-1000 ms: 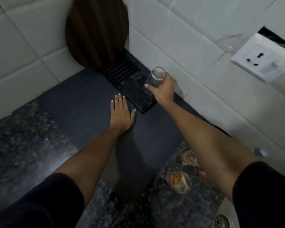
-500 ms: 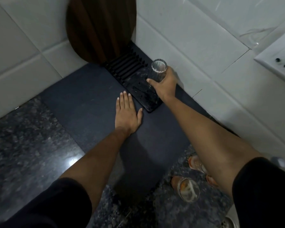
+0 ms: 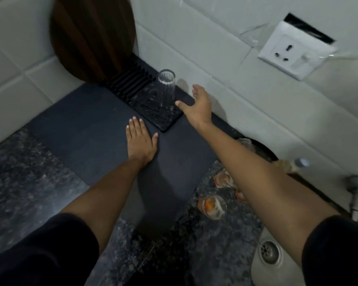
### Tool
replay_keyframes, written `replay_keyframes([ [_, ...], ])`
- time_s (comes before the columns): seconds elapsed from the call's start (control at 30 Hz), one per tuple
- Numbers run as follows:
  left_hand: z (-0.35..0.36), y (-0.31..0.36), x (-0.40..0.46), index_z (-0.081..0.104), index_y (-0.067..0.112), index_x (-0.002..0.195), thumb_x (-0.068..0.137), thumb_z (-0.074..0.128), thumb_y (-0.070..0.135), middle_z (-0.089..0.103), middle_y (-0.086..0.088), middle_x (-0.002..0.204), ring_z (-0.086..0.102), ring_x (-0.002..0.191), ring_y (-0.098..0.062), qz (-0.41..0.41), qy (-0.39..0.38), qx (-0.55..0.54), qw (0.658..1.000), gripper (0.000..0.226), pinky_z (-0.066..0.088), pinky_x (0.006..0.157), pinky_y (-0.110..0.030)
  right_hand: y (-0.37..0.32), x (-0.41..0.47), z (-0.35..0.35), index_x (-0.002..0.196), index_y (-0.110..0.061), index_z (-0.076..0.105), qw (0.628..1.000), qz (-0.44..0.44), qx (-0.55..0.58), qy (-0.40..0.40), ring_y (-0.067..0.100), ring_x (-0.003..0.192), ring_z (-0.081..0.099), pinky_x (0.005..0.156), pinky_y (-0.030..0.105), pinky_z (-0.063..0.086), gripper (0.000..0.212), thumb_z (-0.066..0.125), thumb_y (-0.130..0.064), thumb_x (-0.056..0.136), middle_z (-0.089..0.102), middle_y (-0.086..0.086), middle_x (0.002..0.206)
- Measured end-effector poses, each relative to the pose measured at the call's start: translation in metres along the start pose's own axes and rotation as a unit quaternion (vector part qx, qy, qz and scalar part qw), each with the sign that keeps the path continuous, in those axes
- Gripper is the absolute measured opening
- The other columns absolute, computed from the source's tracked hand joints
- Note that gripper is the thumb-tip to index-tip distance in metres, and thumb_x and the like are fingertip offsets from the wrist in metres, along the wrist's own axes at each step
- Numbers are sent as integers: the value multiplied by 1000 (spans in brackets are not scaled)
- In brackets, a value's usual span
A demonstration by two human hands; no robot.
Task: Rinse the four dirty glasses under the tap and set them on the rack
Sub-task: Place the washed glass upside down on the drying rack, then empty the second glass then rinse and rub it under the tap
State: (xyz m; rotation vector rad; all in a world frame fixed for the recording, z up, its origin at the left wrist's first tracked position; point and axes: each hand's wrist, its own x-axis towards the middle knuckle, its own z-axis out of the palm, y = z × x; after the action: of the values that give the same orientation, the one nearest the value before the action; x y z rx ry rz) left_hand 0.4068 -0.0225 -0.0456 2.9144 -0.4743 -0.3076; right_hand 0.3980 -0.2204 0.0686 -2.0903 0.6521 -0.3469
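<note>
Head view: dirty glasses with orange residue stood on the counter near the sink, still unrinsed. Left hand lay flat on the mat; right hand, fingers spread and holding nothing, sat just beside one clear glass inverted on the rack.

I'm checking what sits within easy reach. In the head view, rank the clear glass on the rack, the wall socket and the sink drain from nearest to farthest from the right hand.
From the right hand:
1. Clear glass, just left, on the rack.
2. Wall socket, upper right, on the tiles.
3. Sink drain, bottom right.
</note>
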Motion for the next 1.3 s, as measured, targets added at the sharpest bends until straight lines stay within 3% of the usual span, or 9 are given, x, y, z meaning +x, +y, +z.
replay_keyframes([
  [0.2, 23, 40, -94, 12, -6, 160, 107, 25, 51, 8, -26, 168, 3, 157, -39, 57, 3, -20, 998, 79, 2, 128, -50, 18, -93, -66, 144, -6, 58, 998, -50, -47, 7, 21, 129, 59, 109, 31, 49, 63, 84, -27, 90, 61, 10, 140],
  [0.43, 55, 73, -196, 18, -6, 159, 106, 16, 46, 15, -27, 167, 11, 157, -38, 125, 4, 10, 992, 75, 13, 127, -51, 49, -210, -101, 114, -6, 76, 975, -127, -159, -91, 23, 108, 68, 95, 32, 54, 37, 81, -34, 91, 72, 9, 114],
  [0.6, 72, 84, -246, 21, -6, 158, 106, 15, 40, 18, -26, 167, 14, 156, -38, 129, 13, 8, 991, 70, 12, 128, -50, 69, -262, -115, 129, -11, 72, 944, -116, -261, -163, 29, 120, 64, 102, 40, 54, 56, 79, -49, 88, 69, 11, 127],
  [0.73, 73, 83, -258, 20, -6, 159, 107, 15, 37, 16, -25, 167, 13, 157, -37, 141, 10, -1, 990, 67, 11, 128, -49, 79, -284, -116, 150, -21, 51, 929, -84, -293, -209, 31, 138, 48, 103, 49, 54, 77, 81, -49, 86, 50, 9, 144],
  [0.87, 66, 87, -259, 15, -4, 161, 110, 25, 35, 10, -23, 169, 6, 158, -34, 129, -15, -30, 991, 64, 5, 129, -46, 85, -289, -117, 145, -22, 54, 939, -98, -282, -170, 34, 128, 55, 98, 45, 55, 66, 82, -24, 86, 50, 10, 133],
  [1.0, 56, 97, -270, 21, -4, 159, 109, 31, 34, 20, -23, 167, 13, 157, -34, 133, -11, -73, 988, 64, 8, 129, -44, 90, -303, -139, 140, -21, 60, 961, -78, -234, -127, 33, 122, 58, 96, 39, 51, 63, 86, -25, 82, 52, 10, 133],
  [1.1, 47, 120, -287, 36, -6, 152, 104, 43, 30, 38, -26, 158, 31, 150, -38, 134, 7, -107, 985, 61, 20, 126, -45, 103, -325, -172, 138, -24, 60, 980, -48, -174, -87, 28, 118, 58, 93, 37, 50, 68, 88, -25, 77, 55, 7, 128],
  [1.2, 41, 155, -316, 55, -4, 130, 97, 53, 22, 60, -25, 129, 54, 122, -41, 188, 51, -154, 969, 42, 44, 105, -47, 118, -352, -216, 136, -18, 61, 996, 14, -86, -21, 18, 111, 62, 82, 19, 45, 71, 91, -21, 71, 62, 2, 123],
  [1.3, 37, 200, -346, 59, 0, 125, 94, 60, 16, 64, -19, 116, 59, 110, -37, 243, 87, -216, 942, 34, 51, 92, -44, 139, -381, -263, 134, -13, 63, 995, 81, -37, 54, 13, 104, 64, 73, 10, 41, 71, 95, -20, 71, 66, -2, 115],
])
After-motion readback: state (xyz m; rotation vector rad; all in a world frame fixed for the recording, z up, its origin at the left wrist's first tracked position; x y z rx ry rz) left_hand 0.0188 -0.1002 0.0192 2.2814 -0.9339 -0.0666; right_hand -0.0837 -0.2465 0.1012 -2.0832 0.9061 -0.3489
